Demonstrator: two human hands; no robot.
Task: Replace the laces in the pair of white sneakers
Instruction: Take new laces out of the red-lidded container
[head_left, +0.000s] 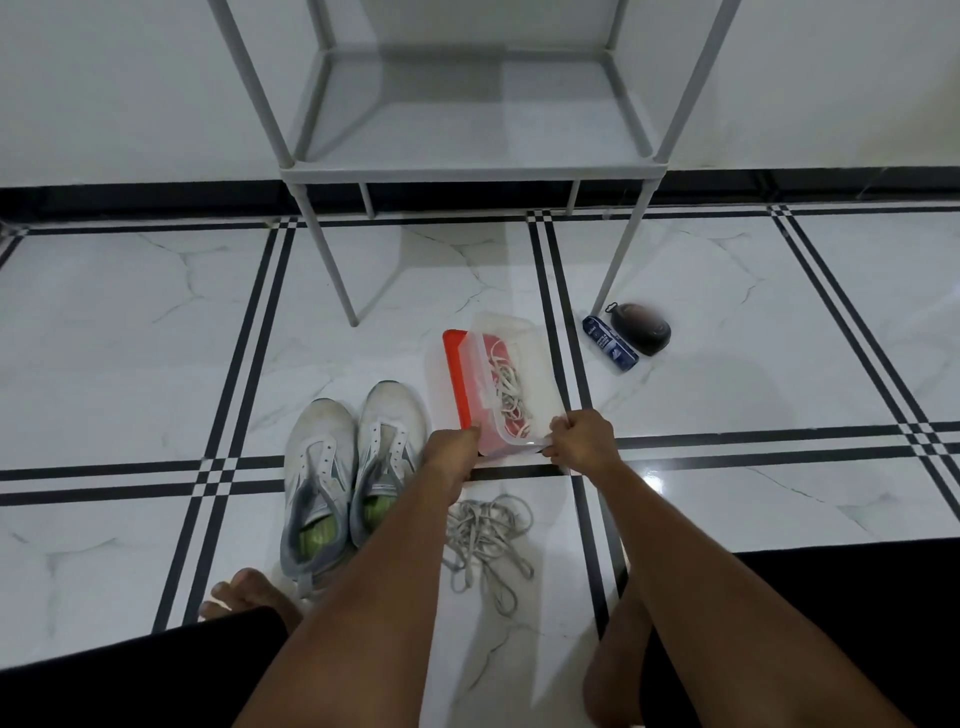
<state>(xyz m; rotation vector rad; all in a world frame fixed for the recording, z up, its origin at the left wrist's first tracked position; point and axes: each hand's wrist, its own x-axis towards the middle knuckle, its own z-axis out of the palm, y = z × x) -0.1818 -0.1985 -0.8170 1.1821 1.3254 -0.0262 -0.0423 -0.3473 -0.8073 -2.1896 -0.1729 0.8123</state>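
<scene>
Gripping the near end of the clear plastic box (524, 358) with both hands, out at arm's reach on the tiled floor (156, 338). Left hand (451, 451) has fingers curled onto the box's near-left corner, right by the orange lid (457, 379). Right hand (582, 439) pinches the near-right rim, fingers curled tight on the edge. Cannot tell if the box is lifted or just tilted; its near edge sits between the two hands.

Inside the box, just beyond the hands: a tangle of white laces (506, 387) over something red. The lid stands on edge against the box's left side.

White sneakers (353, 467) are just left of the left hand, side by side, toes pointing away, eyelets bare, green insoles showing. Left forearm crosses over the heel of the nearer-in shoe.

Loose grey laces (485, 540) lie in a pile on the floor between the two forearms, nearer the body than the hands, apart from the box.

Beyond and right of the right hand, well apart: a dark oval object (641, 327) and a blue tube (610, 343), touching or nearly so, next to a leg of the grey rack (467, 171). Rack stands beyond the box against the wall.

Bare foot (249, 597) near the sneaker heels, left of the left forearm.
</scene>
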